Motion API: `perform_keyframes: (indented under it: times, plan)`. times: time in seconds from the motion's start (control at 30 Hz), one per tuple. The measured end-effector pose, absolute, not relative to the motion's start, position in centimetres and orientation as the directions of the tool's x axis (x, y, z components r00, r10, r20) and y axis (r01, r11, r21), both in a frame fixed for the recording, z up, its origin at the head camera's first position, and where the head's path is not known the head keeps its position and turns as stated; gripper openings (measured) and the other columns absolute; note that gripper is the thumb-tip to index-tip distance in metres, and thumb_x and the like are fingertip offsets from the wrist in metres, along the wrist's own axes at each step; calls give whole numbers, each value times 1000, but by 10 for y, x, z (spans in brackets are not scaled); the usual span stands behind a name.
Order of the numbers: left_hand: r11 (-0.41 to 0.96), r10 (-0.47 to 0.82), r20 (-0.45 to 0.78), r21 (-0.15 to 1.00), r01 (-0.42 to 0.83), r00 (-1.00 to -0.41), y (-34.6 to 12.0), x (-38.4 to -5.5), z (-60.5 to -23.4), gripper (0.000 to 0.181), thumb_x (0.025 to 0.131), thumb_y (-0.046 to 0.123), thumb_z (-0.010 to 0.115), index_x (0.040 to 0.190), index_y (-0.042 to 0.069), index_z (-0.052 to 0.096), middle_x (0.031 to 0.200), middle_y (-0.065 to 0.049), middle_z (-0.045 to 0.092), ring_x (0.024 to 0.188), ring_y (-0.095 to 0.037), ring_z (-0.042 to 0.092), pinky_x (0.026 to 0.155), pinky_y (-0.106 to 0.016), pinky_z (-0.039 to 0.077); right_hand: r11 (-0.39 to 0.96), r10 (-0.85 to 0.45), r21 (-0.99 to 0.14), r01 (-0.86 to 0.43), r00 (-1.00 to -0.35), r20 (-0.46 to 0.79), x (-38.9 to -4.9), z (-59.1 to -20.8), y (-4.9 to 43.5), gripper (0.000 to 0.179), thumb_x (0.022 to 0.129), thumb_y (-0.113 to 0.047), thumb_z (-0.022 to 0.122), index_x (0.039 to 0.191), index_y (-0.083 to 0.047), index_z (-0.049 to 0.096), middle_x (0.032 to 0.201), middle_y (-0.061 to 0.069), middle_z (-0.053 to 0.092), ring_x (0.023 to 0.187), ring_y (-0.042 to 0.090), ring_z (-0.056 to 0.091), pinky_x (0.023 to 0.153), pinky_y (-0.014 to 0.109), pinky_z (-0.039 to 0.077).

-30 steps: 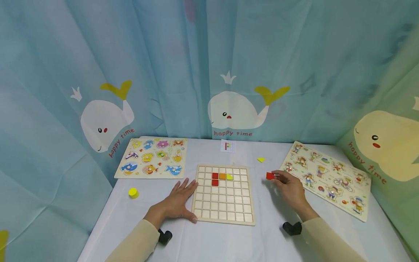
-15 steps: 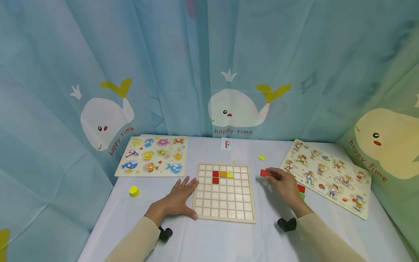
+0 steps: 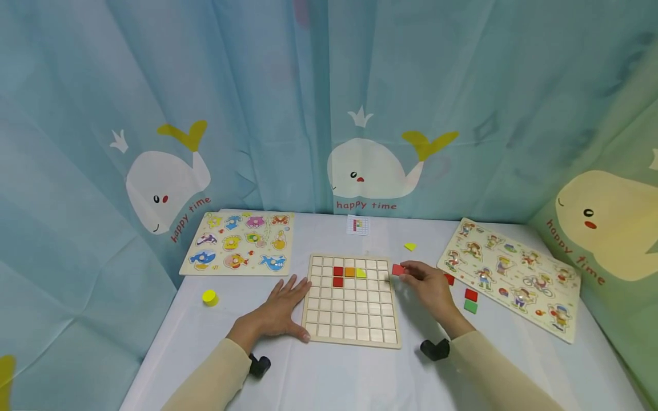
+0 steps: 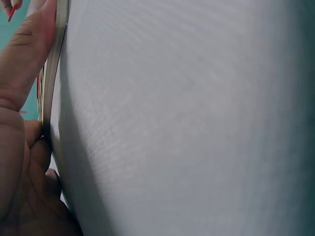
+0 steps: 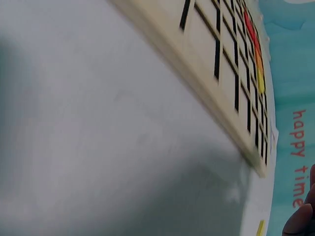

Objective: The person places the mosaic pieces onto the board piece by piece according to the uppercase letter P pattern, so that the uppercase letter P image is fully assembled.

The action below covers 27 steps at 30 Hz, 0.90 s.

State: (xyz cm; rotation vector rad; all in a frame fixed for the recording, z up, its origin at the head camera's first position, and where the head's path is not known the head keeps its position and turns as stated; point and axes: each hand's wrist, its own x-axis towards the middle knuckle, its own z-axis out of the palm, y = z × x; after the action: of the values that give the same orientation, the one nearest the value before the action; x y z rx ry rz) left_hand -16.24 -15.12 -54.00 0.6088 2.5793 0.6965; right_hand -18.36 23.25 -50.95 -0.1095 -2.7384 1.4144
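My right hand (image 3: 430,290) pinches a red square tile (image 3: 397,270) between thumb and fingertips, just off the right edge of a wooden grid board (image 3: 354,319). In the right wrist view only a bit of that hand's fingers (image 5: 299,221) shows, and the tile is out of sight. Spread flat, my left hand (image 3: 277,313) touches the board's left edge; its thumb (image 4: 24,54) lies along the board's side. In the board's upper part sit two red tiles (image 3: 337,282), one above the other, an orange tile (image 3: 349,272) and a yellow piece (image 3: 361,273).
A small pattern card (image 3: 357,225) lies behind the board, a yellow triangle (image 3: 410,246) to its right. Sea-animal puzzle (image 3: 237,245) and yellow round piece (image 3: 209,298) are left. At right lie a figure puzzle (image 3: 514,279), loose red tiles (image 3: 470,295) and a green tile (image 3: 470,306).
My right hand has moved left with the red tile, up to the board's right edge. Red and green tiles formerly behind that hand now show. The left hand has stayed put.
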Motion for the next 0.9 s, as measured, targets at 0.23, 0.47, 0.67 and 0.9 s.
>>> perform_keyframes:
  times: [0.23, 0.47, 0.67, 0.9]
  plan:
    - [776, 501, -249, 553, 304, -829, -151, -162, -540, 132, 68, 58, 94, 170, 14, 23, 178, -3, 17, 166, -27, -1, 136, -49, -5, 548, 68, -836, 32, -998, 6, -183, -507, 215, 31, 99, -7, 72, 130, -4, 72, 116, 17, 74, 103, 26, 64, 75, 12, 51]
    - [778, 496, -242, 549, 304, -834, -150, -161, -540, 132, 67, 57, 95, 169, 13, 24, 178, -4, 18, 166, -27, 0, 136, -50, -4, 555, 52, -832, 15, -999, 17, -182, -509, 199, 30, 98, -5, 73, 128, -4, 73, 112, 16, 75, 99, 25, 66, 73, 16, 55]
    - [787, 489, -253, 542, 296, -835, -150, -161, -538, 131, 68, 57, 94, 170, 14, 23, 178, -3, 17, 166, -26, -1, 136, -49, -5, 556, 27, -831, 18, -1000, -4, -181, -512, 182, 30, 97, -4, 72, 127, -4, 74, 110, 14, 75, 98, 25, 68, 76, 21, 58]
    - [777, 499, -245, 551, 305, -831, -149, -161, -539, 131, 68, 56, 94, 169, 13, 23, 178, -4, 17, 166, -28, 0, 136, -51, -3, 544, -26, -839, -16, -1000, 3, -178, -516, 160, 28, 95, -2, 74, 123, -5, 76, 107, 12, 77, 94, 22, 69, 72, 19, 58]
